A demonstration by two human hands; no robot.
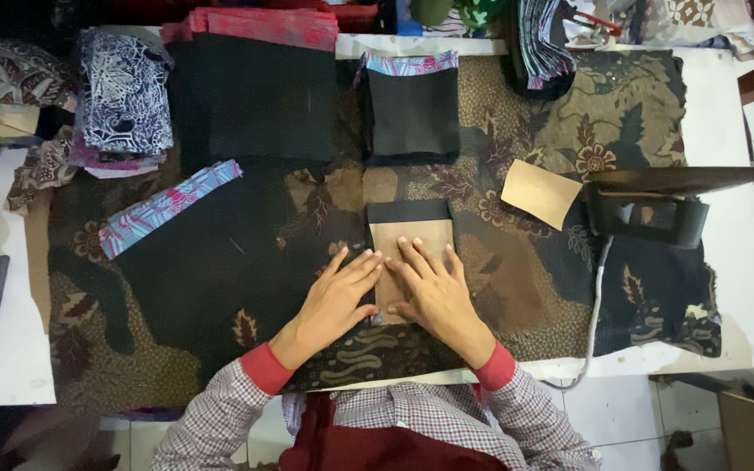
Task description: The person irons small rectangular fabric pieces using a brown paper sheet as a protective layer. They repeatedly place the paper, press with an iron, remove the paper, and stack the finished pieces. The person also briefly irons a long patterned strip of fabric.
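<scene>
1. Pressing down flat with the left hand (335,301), fingers spread and open, gripping nothing, fingertips resting on the left edge of the brown card template (412,249).
2. Pressing down likewise with the right hand (434,292), palm flat and fingers stretched out, lying on the lower right part of that same template, just beside the left hand and nearly touching it at the fingertips.
3. Lying directly under both hands: the template, set on a black fabric piece (409,212) showing as a dark band just beyond the fingertips.
4. Spreading out beneath everything: a dark floral batik cloth (517,174) covering the white table (735,262).
5. Sitting well to the right of the right hand: a black iron (656,209), with its grey cord (598,296) trailing down toward the table edge.
6. Lying between the iron and the right hand, a little farther away: a second brown card piece (541,193), tilted.
7. Resting beyond the fingertips, farther up: a folded black piece with a blue-pink patterned edge (412,109).
8. Stretching out to the left of the left hand: a large black fabric with a patterned strip (167,208).
9. Piling up far to the upper left: a stack of patterned fabrics (124,100).
</scene>
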